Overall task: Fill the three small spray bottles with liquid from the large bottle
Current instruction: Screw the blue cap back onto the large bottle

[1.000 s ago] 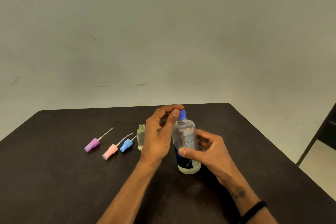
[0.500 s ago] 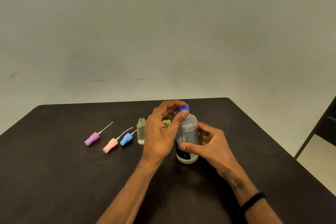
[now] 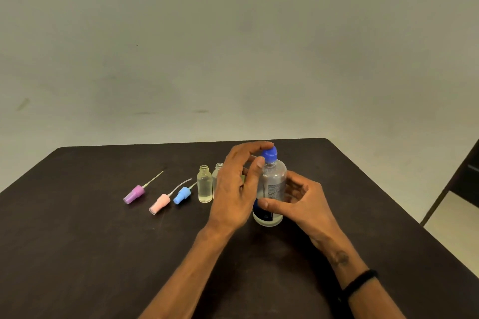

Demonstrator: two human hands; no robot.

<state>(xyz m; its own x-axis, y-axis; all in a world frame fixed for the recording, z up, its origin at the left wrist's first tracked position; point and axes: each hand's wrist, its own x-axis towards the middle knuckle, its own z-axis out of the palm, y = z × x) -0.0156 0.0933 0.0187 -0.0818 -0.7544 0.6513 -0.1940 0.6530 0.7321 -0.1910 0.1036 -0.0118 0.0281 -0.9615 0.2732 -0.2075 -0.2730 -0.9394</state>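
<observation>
I am pinching the blue cap (image 3: 269, 155) of the large bottle (image 3: 270, 189) with my left hand (image 3: 237, 189), now tightening it; my right hand (image 3: 298, 202) is gripping the body; filling looks finished.

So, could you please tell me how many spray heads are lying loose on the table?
3, in a row left of the small bottles: the purple spray head farthest left, the pink spray head in the middle, the blue spray head nearest the bottles. None appears hidden.
</observation>
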